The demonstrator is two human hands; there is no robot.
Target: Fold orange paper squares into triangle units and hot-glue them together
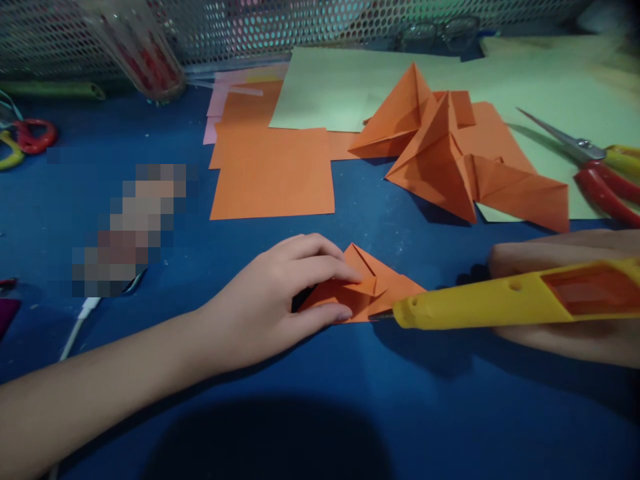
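My left hand [295, 283] comes in from the lower left, fingers curled over a folded orange paper piece [395, 283] on the table. Its thumb presses the near edge and its fingertips rest on the upper folds. From the right, my right hand [540, 340] grips a yellow tool [465, 303] that looks like a glue gun. The tool's thin dark tip is at the lower edge of the paper, just right of the left thumb. Much of the right hand is hidden behind the yellow body.
Folded orange paper shapes [440, 153] stand at the back right. Orange sheets [273, 177] lie left of them, with pale green sheets [345, 87] behind. Scissors [595, 160] are at the far right, more scissors [37, 137] at the far left. A clear jar [150, 60] stands near the mesh [240, 33].
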